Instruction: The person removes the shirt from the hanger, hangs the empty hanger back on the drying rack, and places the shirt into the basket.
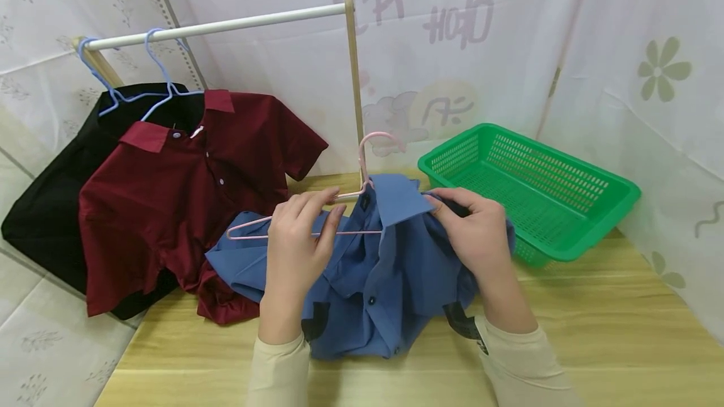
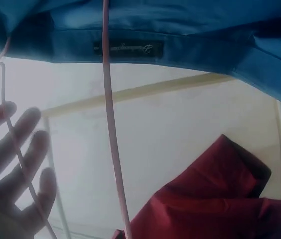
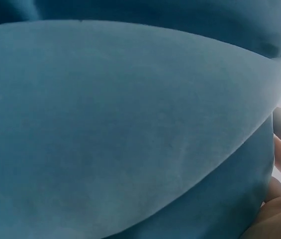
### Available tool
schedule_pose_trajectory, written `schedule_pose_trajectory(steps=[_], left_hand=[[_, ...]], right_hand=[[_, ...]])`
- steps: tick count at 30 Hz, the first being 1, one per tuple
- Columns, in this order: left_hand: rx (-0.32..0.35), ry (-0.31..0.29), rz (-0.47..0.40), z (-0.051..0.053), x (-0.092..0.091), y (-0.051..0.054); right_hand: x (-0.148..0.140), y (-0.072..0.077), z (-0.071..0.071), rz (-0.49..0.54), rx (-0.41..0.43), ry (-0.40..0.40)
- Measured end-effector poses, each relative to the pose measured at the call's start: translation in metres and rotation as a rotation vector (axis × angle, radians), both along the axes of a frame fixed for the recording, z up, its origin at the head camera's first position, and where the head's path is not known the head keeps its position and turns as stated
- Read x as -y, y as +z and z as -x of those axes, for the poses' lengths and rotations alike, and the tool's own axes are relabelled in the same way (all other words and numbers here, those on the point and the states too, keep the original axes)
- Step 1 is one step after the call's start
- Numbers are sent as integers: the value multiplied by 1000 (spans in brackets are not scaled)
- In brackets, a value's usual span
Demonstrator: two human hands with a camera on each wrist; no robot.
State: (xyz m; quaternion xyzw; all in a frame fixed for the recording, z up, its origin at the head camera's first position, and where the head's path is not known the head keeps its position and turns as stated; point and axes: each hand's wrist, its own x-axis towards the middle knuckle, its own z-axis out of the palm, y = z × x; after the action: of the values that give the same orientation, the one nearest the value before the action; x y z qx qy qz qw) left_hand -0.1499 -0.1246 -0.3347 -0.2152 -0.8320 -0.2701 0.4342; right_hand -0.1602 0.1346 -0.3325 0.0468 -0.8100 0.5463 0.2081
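A blue button-up shirt [image 1: 407, 269] lies bunched on the table with its collar [image 1: 398, 200] raised. One side of a pink hanger [image 1: 361, 154] is inside the shirt near the collar; its other end sticks out over the cloth on the left. My left hand [image 1: 296, 237] pinches the hanger's upper wire between thumb and fingertips, the other fingers fairly straight. With thumb and fingers, my right hand [image 1: 477, 228] pinches the shirt near the collar's right side. Blue cloth [image 3: 130, 124] fills most of the right wrist view. A dark neck label [image 2: 135, 48] shows in the left wrist view.
A white-barred rack [image 1: 226, 29] with wooden posts stands at the back left. On it, blue hangers [image 1: 164, 74] carry a maroon shirt [image 1: 186, 187] and a black garment [image 1: 51, 193]. Behind my right hand sits a green plastic basket [image 1: 565, 231] on the wooden table [image 1: 622, 331].
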Motion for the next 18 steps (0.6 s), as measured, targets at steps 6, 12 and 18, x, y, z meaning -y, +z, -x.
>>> schedule_pose_trajectory(steps=[6,12,18], left_hand=[[104,-75,-94,8,-1,-5],[160,-80,-220,11,4,-9],[155,-61,-247,10,3,-11]], right_hand=[[-1,-5,3,-107,7,-2],[-1,-7,3,-151,-15,65],[2,4,2,-82,-73,75]])
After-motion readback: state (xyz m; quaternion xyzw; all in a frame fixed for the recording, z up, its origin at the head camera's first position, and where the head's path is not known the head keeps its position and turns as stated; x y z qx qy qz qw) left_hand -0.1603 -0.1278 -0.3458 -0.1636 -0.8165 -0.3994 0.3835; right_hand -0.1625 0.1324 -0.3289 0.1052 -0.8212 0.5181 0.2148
